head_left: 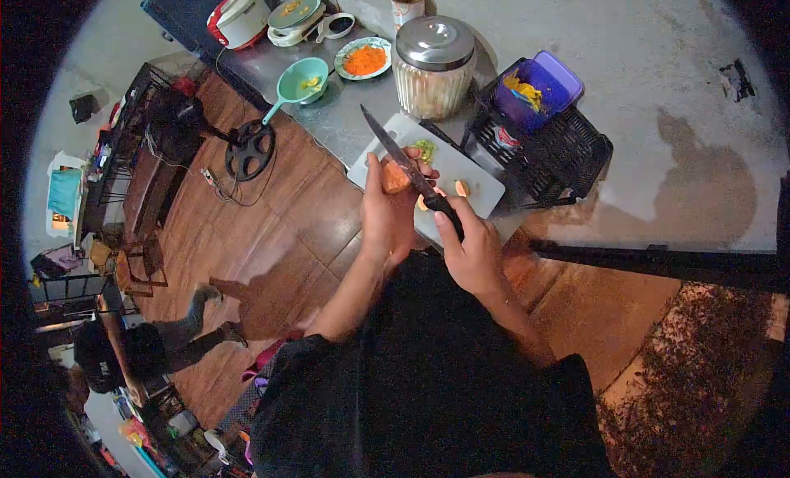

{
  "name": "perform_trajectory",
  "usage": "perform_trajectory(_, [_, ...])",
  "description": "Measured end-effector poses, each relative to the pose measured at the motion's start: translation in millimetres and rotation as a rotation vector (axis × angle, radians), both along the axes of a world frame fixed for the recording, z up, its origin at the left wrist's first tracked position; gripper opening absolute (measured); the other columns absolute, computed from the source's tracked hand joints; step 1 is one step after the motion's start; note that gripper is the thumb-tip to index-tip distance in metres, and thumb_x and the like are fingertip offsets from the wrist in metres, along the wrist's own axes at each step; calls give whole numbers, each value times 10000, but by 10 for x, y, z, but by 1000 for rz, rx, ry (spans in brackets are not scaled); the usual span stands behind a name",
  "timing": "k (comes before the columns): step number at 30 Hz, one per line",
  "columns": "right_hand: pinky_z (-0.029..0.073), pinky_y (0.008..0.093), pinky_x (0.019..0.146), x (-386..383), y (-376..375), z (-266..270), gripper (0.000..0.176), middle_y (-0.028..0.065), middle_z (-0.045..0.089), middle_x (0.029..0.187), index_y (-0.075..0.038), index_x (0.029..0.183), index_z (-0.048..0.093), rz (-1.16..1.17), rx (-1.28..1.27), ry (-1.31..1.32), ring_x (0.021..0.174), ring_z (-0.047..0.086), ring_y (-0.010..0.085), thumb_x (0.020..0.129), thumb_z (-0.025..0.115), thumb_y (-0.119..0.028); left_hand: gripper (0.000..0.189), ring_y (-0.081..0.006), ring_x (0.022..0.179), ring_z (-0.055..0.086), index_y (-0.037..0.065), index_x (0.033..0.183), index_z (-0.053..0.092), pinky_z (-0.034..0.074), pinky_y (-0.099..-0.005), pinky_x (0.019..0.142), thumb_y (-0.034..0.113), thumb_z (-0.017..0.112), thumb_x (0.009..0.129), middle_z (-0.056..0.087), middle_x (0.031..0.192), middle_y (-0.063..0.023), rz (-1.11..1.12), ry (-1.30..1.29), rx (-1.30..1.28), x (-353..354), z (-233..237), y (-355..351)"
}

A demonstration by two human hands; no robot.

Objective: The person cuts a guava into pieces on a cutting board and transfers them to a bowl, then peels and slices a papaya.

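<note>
My left hand (385,219) is wrapped round an orange vegetable chunk (396,177), held up over the white cutting board (485,190). In my right hand (473,252) is the black handle of a long kitchen knife (387,141). Its dark blade points up and to the left, overlapping the chunk and the left fingers in this view. Pale orange cut pieces (462,187) lie on the board near the right hand. Chopped green bits (425,150) form a small pile just beyond the left fingertips.
Behind the board stands a large lidded glass jar (434,75). A black crate (568,153) with a purple container (531,91) is at right. Further left are a plate of orange shreds (364,61), a green pan (301,81) and a rice cooker (239,19). Another person (123,355) is across the room.
</note>
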State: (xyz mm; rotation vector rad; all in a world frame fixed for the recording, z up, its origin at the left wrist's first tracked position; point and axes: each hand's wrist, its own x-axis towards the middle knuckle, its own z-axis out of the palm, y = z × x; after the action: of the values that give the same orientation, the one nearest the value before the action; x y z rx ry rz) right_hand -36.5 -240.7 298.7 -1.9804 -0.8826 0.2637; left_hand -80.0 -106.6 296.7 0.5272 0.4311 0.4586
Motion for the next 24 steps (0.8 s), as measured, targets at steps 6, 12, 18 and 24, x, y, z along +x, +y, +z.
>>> perform_trajectory(6, [468,501,633,-21,24,-89,279,231,636,812,-15,1110,531,17,-14,-21,740,621,429,937,529,-234,596,-247,917,580,25,1100,549,451,-390,857,525,241,1002,609,852,-91,37,52,103,-16,5,-24])
perform_trajectory(12, [466,507,623,-3,-18,-12,274,239,629,781,-14,1112,516,36,9,-39,731,621,432,941,521,-228,594,-253,895,593,14,1090,544,440,-394,882,506,222,1011,609,850,-97,94,53,233,34,6,-31])
perform_trajectory(18, [462,513,621,-65,-198,129,242,241,628,780,-29,1076,521,23,-93,-6,731,614,444,940,526,-230,602,-251,920,565,-11,1115,519,393,-396,934,508,233,1005,595,861,-89,169,29,238,60,-58,88])
perform_trajectory(24, [456,530,605,-92,-311,84,231,243,626,769,-52,1055,511,8,-142,-59,724,609,447,941,524,-252,600,-260,910,571,-27,1131,503,392,-402,933,493,230,1010,589,836,-87,204,35,280,63,-55,112])
